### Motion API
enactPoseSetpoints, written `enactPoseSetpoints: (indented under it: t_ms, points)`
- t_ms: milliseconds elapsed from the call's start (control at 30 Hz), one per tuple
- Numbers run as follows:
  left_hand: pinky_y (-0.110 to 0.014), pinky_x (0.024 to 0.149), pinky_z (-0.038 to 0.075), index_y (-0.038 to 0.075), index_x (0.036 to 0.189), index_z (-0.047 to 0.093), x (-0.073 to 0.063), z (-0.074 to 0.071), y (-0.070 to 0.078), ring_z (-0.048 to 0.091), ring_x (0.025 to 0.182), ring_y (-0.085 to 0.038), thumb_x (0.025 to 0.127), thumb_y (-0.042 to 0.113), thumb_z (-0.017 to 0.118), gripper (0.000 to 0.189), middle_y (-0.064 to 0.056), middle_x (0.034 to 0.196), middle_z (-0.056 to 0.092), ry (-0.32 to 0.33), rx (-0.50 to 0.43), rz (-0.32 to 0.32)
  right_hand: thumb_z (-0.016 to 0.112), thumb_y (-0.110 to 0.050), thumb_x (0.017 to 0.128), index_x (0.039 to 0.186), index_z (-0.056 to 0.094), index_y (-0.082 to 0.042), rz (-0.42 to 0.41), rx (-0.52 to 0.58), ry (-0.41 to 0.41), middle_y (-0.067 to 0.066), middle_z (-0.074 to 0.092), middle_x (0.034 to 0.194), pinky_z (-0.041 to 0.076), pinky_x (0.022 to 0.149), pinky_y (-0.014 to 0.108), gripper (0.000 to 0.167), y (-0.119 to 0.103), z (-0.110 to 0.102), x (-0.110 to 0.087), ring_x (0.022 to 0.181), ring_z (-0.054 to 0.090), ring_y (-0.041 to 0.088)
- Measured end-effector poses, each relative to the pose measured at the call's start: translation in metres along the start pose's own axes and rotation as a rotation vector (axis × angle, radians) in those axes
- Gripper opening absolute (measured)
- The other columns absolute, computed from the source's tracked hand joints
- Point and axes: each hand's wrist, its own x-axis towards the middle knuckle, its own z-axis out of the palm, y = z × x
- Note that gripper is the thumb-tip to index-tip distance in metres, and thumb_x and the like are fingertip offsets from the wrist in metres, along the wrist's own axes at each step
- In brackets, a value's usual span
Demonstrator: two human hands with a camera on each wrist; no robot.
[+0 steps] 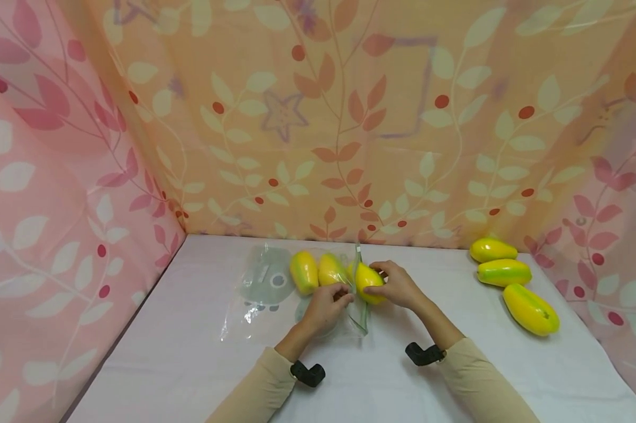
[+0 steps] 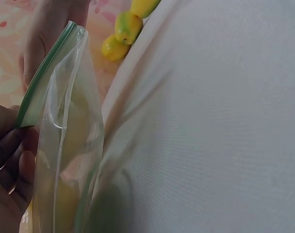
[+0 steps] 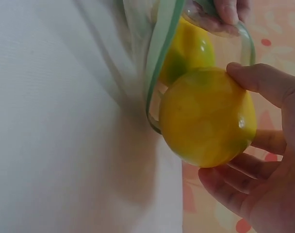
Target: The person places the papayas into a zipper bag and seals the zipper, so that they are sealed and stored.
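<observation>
A clear zip bag (image 1: 233,320) with a green seal strip and a grey-green cartoon print lies on the table, its mouth facing right. My left hand (image 1: 324,308) pinches the edge of that mouth; the left wrist view shows the thumb and fingers at the green strip (image 2: 43,77). Two yellow-green papayas (image 1: 304,272) are inside the bag. With thumb and fingers around it, my right hand (image 1: 399,286) holds another papaya (image 3: 208,116) at the opening. Its far end is within the mouth, close to a papaya (image 3: 188,53) in the bag.
Three more papayas (image 1: 504,272) lie at the right side of the white-covered table (image 1: 180,364). Patterned curtains (image 1: 318,176) stand along the back and both sides. Each wrist wears a black camera mount (image 1: 308,374).
</observation>
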Motion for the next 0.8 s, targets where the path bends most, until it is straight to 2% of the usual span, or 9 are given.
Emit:
enactPoseSetpoints:
  t_ms: [267, 467, 633, 800]
  points:
    - [-0.018, 0.069, 0.047, 0.007, 0.096, 0.07, 0.0, -0.001, 0.0, 0.053, 0.074, -0.007, 0.094, 0.017, 0.063, 0.013, -0.001, 0.084, 0.066, -0.037, 0.026, 0.027, 0.08, -0.034, 0.077, 0.129, 0.058, -0.002, -0.007, 0.039, 0.057, 0.016, 0.06, 0.119, 0.055, 0.087, 0.042, 0.065, 0.002, 0.016, 0.01, 0.105, 0.058, 0.031]
    - [-0.018, 0.069, 0.046, 0.006, 0.097, 0.07, -0.001, -0.001, 0.003, 0.052, 0.074, -0.006, 0.094, 0.017, 0.063, 0.013, -0.002, 0.084, 0.066, -0.057, 0.019, 0.002, 0.079, -0.028, 0.079, 0.132, 0.055, -0.003, -0.009, 0.071, 0.062, 0.016, 0.059, 0.121, 0.054, 0.09, 0.044, 0.063, 0.007, 0.024, 0.013, 0.109, 0.058, 0.032]
    - [-0.019, 0.071, 0.046, 0.007, 0.098, 0.07, 0.0, 0.0, 0.0, 0.053, 0.076, -0.007, 0.095, 0.017, 0.062, 0.013, -0.001, 0.085, 0.066, -0.041, 0.027, -0.002, 0.082, -0.022, 0.077, 0.136, 0.051, -0.002, -0.063, 0.11, -0.01, 0.018, 0.055, 0.126, 0.053, 0.091, 0.045, 0.069, 0.007, 0.022, 0.01, 0.111, 0.057, 0.034]
    - [-0.019, 0.07, 0.047, 0.005, 0.1, 0.07, 0.002, 0.0, -0.001, 0.053, 0.076, -0.006, 0.095, 0.017, 0.063, 0.014, -0.002, 0.085, 0.066, -0.038, 0.013, 0.011, 0.082, -0.011, 0.074, 0.141, 0.044, -0.002, -0.078, 0.165, -0.107, 0.022, 0.051, 0.13, 0.052, 0.094, 0.047, 0.078, 0.01, 0.016, 0.008, 0.116, 0.055, 0.036]
